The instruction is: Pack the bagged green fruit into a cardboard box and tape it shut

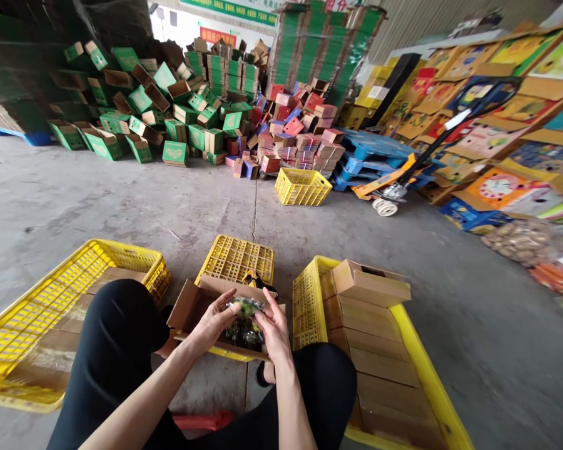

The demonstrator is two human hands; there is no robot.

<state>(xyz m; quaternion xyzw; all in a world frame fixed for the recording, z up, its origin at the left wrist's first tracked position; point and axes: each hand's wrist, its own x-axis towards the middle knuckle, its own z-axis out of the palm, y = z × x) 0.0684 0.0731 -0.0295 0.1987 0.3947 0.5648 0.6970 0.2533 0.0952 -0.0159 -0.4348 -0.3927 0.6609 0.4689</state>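
Note:
Between my two hands is a clear plastic-wrapped pack (244, 307) with green and yellowish contents that I cannot make out. My left hand (214, 320) grips its left side, with the thumb laid over the top. On the right side my right hand (273, 325) has its fingers closed on the same pack. Beneath them stands an open cardboard box (187, 307) with its flaps up. More dark, shiny plastic-wrapped stuff (244, 336) shows inside it. The box rests on an upturned yellow crate (237, 257). A yellow-and-black tool (254, 279) lies behind the box, partly hidden.
A yellow crate (309, 294) at my right holds several closed cardboard boxes (375, 356). Another yellow crate (28, 300) with boxes stands left. Farther off are a third crate (303, 187), heaped green cartons (173, 153), a pallet jack (403, 178) and blue pallets (375, 150).

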